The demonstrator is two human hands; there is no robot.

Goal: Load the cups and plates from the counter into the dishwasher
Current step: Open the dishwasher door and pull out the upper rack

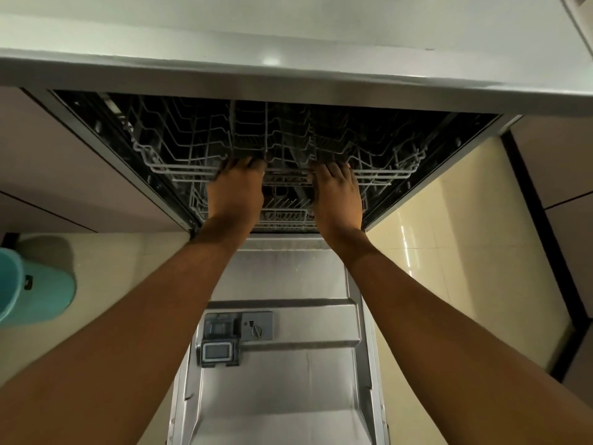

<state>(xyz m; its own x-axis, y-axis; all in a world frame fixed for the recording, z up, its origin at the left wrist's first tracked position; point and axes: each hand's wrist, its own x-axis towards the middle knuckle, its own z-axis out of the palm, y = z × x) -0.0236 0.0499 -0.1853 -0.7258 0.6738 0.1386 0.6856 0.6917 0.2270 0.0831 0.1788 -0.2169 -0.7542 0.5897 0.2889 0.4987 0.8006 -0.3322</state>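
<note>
**A:** What is nearest?

**B:** The dishwasher door (288, 364), folded down flat, its length running toward the viewer.

**A:** And the hands?

**B:** Two arms stretch forward, palms down. The left hand (236, 187) and right hand (337, 194) each curl their fingers over the front rail of the upper rack (179, 168). A lower rack (282, 216) sits beneath it, and both are under the counter (288, 69).

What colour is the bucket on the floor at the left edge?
Teal, a light blue-green bucket, seen in the head view.

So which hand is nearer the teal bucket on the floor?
Left. The left hand grips the upper rack on the side toward the teal bucket; the right hand grips the same rack farther right, away from it.
</note>
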